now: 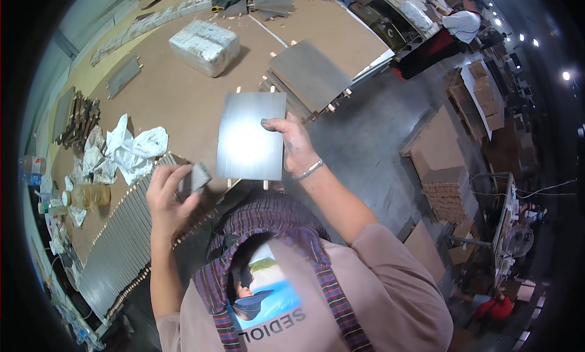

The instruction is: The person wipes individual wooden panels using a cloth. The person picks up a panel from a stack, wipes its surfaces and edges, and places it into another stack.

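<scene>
Grey panel [250,142], long axis running near to far, has the left hand [167,193], pinching a grey block [197,178], just left of its near end; the right hand [297,148] grips its right edge; beyond, stacked panels [309,73] lie on the tabletop [189,99].

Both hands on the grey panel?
No, only the right hand holds the grey panel; the left hand grips a small grey block.

Head-worn fisheye, facing down, close above worktable [192,117], rim hard to tell

Right grip [297,146] — fingertips behind panel [250,137]
</scene>
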A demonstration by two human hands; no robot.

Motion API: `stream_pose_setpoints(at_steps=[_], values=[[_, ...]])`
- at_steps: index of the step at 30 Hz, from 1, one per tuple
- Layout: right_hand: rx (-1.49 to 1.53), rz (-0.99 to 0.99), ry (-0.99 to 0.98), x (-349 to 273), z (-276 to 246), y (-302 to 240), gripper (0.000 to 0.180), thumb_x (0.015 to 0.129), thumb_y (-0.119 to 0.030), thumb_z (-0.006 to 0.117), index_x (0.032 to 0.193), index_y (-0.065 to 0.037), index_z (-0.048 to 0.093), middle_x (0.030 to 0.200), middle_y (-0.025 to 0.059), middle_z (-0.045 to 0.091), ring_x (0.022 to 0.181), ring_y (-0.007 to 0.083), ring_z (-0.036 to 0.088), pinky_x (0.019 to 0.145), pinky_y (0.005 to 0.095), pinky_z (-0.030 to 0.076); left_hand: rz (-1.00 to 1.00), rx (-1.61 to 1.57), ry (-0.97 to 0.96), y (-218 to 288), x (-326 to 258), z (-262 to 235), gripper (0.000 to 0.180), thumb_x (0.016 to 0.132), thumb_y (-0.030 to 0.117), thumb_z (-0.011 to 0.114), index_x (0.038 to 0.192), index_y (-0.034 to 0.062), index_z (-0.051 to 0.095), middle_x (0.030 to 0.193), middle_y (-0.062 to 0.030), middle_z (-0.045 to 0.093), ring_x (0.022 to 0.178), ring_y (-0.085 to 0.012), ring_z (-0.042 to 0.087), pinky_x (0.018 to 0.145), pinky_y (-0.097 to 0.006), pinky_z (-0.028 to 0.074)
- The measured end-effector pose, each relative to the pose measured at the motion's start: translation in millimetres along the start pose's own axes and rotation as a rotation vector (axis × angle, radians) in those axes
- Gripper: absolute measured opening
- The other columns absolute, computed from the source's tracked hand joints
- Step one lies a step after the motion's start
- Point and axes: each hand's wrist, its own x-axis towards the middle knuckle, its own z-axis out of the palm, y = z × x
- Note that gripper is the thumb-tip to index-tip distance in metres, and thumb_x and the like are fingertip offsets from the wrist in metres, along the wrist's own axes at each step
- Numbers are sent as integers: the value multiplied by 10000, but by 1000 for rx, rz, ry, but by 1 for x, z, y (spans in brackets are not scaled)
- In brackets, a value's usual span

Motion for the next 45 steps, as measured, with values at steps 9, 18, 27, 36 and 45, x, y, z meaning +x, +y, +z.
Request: stream_pose_setpoints(at_steps=[9,18,27,36,45], values=[[-525,-520,-138,-39,26,-123,485,799,41,537,1278,46,460,1188,104,558,1069,181,558,959,328,451,-210,-143,123,12,-16,-19,391,606,35,678,989,-35,641,887,-106,580,800,-221,572,708,-302,462],[-2179,-825,196,63,17,-107,629,805,-67,577,1399,-12,377,1425,256,332,1353,433,286,1127,546,231,-163,-178,102,21,-19,-13,388,601,83,669,971,-31,652,874,-114,591,789,-230,580,697,-315,474],[-1423,-532,-310,50,30,71,435,735,-256,759,995,18,544,973,196,552,854,279,562,750,377,478,-291,-229,223,20,-37,-28,354,624,12,668,974,-38,645,862,-85,576,766,-180,560,673,-273,448],[-910,48,-522,47,28,161,409,851,-350,708,926,17,545,760,69,560,708,141,515,632,308,460,-428,-210,258,20,-65,-45,382,607,32,659,981,-41,644,868,-83,576,765,-173,554,680,-270,446],[-494,289,-322,52,-23,124,422,824,-78,662,1208,47,539,1020,81,648,877,128,618,811,275,508,-437,-306,219,16,-63,-36,393,618,41,664,1001,-44,642,903,-83,585,800,-167,564,730,-265,454]])
